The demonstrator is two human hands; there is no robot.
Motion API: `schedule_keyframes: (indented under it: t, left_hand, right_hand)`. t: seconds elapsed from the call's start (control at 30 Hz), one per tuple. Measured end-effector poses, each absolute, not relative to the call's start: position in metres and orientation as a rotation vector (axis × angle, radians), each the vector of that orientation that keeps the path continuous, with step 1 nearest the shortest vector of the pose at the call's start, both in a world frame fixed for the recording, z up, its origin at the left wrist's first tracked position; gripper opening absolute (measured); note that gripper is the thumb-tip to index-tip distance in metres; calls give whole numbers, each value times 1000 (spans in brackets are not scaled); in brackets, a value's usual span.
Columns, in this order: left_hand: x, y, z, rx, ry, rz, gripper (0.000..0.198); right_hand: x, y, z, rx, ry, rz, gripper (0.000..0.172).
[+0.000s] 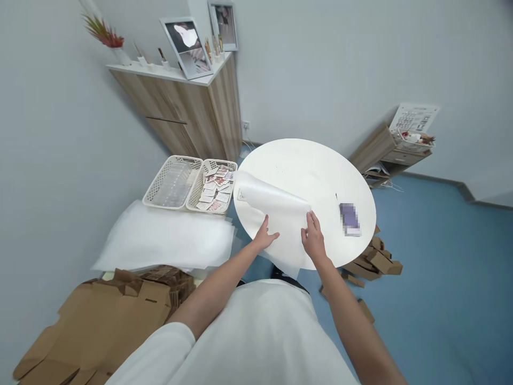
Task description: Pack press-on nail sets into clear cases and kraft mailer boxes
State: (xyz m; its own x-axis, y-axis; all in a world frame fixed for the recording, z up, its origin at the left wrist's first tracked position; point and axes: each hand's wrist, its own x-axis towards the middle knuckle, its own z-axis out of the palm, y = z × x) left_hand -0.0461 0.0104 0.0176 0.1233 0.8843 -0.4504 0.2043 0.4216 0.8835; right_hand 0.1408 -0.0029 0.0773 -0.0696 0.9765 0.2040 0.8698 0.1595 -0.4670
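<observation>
A thin white packing sheet [276,197] lies on the round white table [304,155], its far part folded over into a raised, cone-like flap. My left hand [264,237] is at the sheet's near left, thumb and forefinger spread apart, with nothing gripped between them. At the flap's right end, my right hand [313,238] has its fingertips on the corner of the sheet and appears to hold it. Whether anything lies inside the fold cannot be seen.
A blurred purple item [349,216] lies on the table's right side. To the left are a basket of clear plastic pieces [174,182], a basket of small packets [214,187], stacked white sheets [164,235] and flat cardboard boxes [108,310]. More cardboard [372,259] sits under the table.
</observation>
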Motion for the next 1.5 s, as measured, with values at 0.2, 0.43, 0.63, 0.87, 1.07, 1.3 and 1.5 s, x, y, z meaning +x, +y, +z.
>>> schedule_keyframes:
  t: [0.2, 0.43, 0.63, 0.87, 1.07, 1.3, 1.5]
  left_hand:
    - [-11, 28, 13, 1410, 1512, 417, 83]
    - [19, 33, 14, 1621, 1584, 23, 68]
    - [38, 43, 8, 1715, 1593, -29, 67]
    - [52, 46, 9, 1828, 1722, -110, 55]
    - [52, 41, 16, 1827, 1782, -74, 41]
    - [45, 41, 14, 2033, 1759, -251, 74]
    - [39, 37, 7, 2073, 1682, -325, 75]
  right_hand:
    - [191, 29, 18, -1962, -1761, 612, 64]
    - [224, 61, -5, -1988, -1723, 808, 62]
    - [227, 89, 18, -1660, -1921, 762, 61]
    - [251, 100, -8, -1965, -1798, 950, 60]
    - [253, 100, -12, -1885, -1925, 924, 59]
    - [240, 68, -16, -1894, -2141, 624, 51]
    - [241, 52, -20, -1975, -2217, 633, 49]
